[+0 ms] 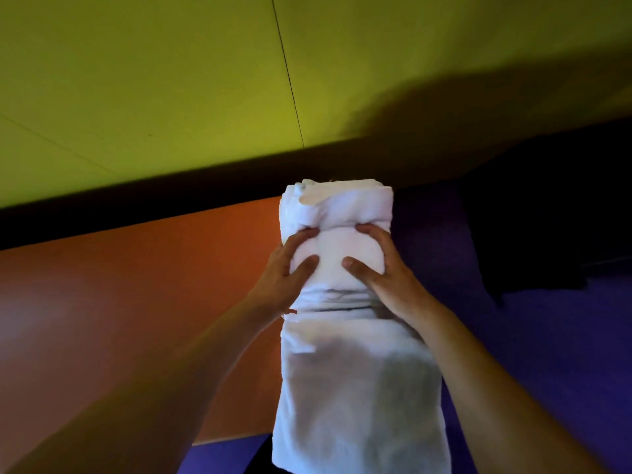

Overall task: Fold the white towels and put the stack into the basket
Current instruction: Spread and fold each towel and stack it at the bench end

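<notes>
A stack of folded white towels [337, 206] is held up in the middle of the head view, its folded edges showing between my wrists. My left hand [290, 268] grips the stack from the left, thumb on top and fingers curled over the far part. My right hand [376, 265] grips it from the right in the same way. A loose white towel [359, 388] hangs down below the hands toward the bottom edge. No basket is in view.
An orange surface [136, 285] spreads to the left under my left arm. A purple surface [530, 336] lies to the right. A yellow-green wall [171, 80] fills the top, with a dark band along its base and a dark shape [547, 217] at right.
</notes>
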